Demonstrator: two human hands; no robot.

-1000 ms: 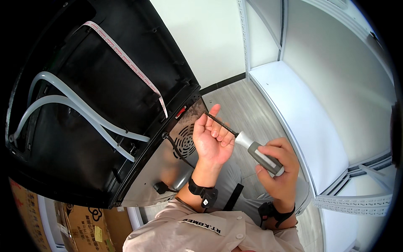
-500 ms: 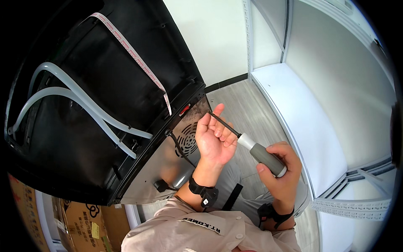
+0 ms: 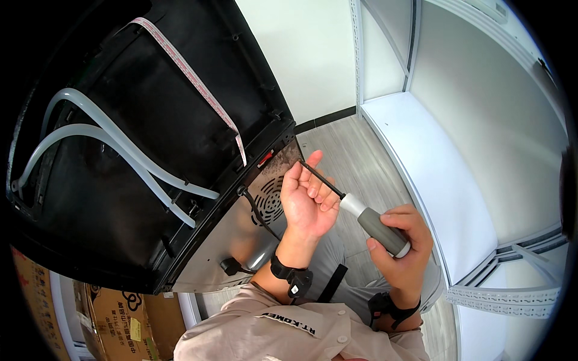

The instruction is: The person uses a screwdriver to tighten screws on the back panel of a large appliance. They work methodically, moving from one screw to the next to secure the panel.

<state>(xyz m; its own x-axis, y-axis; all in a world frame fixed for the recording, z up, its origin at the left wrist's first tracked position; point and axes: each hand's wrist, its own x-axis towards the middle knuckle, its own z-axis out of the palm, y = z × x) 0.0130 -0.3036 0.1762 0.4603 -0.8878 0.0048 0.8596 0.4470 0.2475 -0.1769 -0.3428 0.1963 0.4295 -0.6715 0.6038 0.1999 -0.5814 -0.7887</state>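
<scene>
A screwdriver (image 3: 379,230) with a grey and white handle slants up and left toward the metal side panel (image 3: 208,243) of a large black-topped appliance. My right hand (image 3: 404,246) is closed round the handle's end, thumb on one side and fingers on the other. Palm up, my left hand (image 3: 310,204) has its thumb and fingers about the dark shaft near the tip. The tip meets the upper corner of the panel, beside a small red part (image 3: 265,158). Whether a screw sits under it is too small to make out.
The appliance's black upper part (image 3: 138,162) stands raised, with two pale hoses (image 3: 126,141) and a flat ribbon cable (image 3: 186,72) inside. A black cord (image 3: 256,210) hangs by the round vent (image 3: 268,201). Cardboard boxes (image 3: 123,322) lie lower left; a white shelf (image 3: 427,162) runs along the right.
The screwdriver handle and my right hand have shifted very slightly. My left hand stays at the shaft by the panel corner.
</scene>
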